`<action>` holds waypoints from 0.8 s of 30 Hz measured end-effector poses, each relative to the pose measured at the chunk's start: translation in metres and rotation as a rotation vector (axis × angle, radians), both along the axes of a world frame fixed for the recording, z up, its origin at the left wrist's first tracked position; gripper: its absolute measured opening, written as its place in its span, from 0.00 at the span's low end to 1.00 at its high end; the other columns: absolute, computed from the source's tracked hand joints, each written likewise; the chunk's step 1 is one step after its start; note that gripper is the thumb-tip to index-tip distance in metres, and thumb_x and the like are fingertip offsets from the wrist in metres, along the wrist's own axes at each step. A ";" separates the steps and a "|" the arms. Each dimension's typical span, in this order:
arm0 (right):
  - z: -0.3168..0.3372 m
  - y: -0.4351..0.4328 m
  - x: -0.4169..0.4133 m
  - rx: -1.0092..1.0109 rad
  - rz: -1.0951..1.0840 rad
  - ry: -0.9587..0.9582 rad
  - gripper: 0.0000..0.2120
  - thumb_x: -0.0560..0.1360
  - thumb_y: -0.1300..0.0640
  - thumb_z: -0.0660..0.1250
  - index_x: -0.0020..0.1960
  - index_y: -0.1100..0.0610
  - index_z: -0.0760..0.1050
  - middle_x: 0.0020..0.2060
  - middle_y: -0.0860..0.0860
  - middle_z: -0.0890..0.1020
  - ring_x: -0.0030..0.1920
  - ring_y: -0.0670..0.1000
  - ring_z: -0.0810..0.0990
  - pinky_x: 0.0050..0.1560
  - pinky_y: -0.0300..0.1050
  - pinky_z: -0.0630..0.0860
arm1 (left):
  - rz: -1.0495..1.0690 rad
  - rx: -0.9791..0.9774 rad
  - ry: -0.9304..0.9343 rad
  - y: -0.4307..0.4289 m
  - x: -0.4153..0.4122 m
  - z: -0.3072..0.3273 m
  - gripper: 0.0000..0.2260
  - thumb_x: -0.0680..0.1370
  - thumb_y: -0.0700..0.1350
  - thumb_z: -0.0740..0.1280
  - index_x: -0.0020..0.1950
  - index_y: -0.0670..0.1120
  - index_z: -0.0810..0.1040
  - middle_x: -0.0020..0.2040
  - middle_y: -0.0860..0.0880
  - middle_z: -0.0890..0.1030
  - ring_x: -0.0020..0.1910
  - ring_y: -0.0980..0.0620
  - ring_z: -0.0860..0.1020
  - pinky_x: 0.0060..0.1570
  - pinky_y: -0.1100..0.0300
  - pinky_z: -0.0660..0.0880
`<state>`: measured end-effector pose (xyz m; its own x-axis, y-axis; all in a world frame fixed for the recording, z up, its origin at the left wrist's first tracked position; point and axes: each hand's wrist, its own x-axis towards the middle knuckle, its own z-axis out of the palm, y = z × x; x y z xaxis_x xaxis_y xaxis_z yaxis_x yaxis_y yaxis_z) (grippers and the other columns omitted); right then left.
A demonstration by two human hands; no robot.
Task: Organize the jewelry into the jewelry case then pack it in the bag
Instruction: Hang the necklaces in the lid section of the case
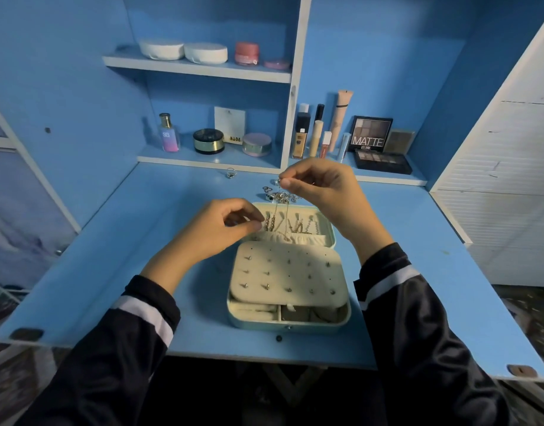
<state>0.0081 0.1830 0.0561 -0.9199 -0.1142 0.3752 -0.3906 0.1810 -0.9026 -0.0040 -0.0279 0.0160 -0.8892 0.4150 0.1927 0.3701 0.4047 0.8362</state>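
A thin necklace chain (282, 210) is held stretched between two hands above the open jewelry case (287, 272) on the blue desk (418, 272).

In the head view, the right hand (323, 192) is raised at about 12 o'clock from the case, its fingers (287, 182) pinched together on the upper end of the chain. The left hand (224, 226) sits at about 10 o'clock, its fingers (254, 226) closed on the chain's lower part just over the lid's hook section. The case lies centred on the desk, with a cream earring panel (287, 275) studded with small earrings in its near half. A loose heap of jewelry (277, 195) lies just beyond the case at 12 o'clock, and a single ring (230, 172) lies further back at 11 o'clock. Cosmetics are seen on the shelves behind.
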 end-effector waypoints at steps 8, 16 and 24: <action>-0.009 -0.002 -0.010 0.089 0.016 -0.008 0.03 0.71 0.61 0.75 0.43 0.56 0.82 0.39 0.57 0.84 0.40 0.58 0.80 0.47 0.57 0.78 | 0.070 0.249 0.077 0.011 -0.009 0.004 0.04 0.75 0.45 0.72 0.49 0.50 0.81 0.47 0.54 0.85 0.48 0.55 0.83 0.53 0.64 0.77; -0.012 -0.001 -0.023 0.080 0.059 -0.016 0.03 0.71 0.66 0.73 0.45 0.61 0.81 0.36 0.50 0.84 0.38 0.46 0.82 0.44 0.37 0.78 | -0.018 0.287 0.057 0.021 -0.027 0.004 0.08 0.71 0.50 0.72 0.48 0.50 0.80 0.44 0.55 0.85 0.48 0.55 0.83 0.53 0.62 0.78; -0.022 -0.003 -0.035 0.038 0.092 -0.046 0.03 0.71 0.66 0.73 0.44 0.61 0.81 0.37 0.51 0.84 0.39 0.47 0.83 0.45 0.38 0.78 | -0.026 0.284 0.042 0.021 -0.039 -0.002 0.06 0.71 0.48 0.72 0.47 0.51 0.80 0.42 0.56 0.85 0.45 0.55 0.83 0.50 0.63 0.79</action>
<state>-0.0271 0.1800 0.0338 -0.9210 -0.2126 0.3265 -0.3654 0.1804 -0.9132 -0.0434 -0.0069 0.0144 -0.8677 0.3617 0.3409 0.4139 0.1464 0.8984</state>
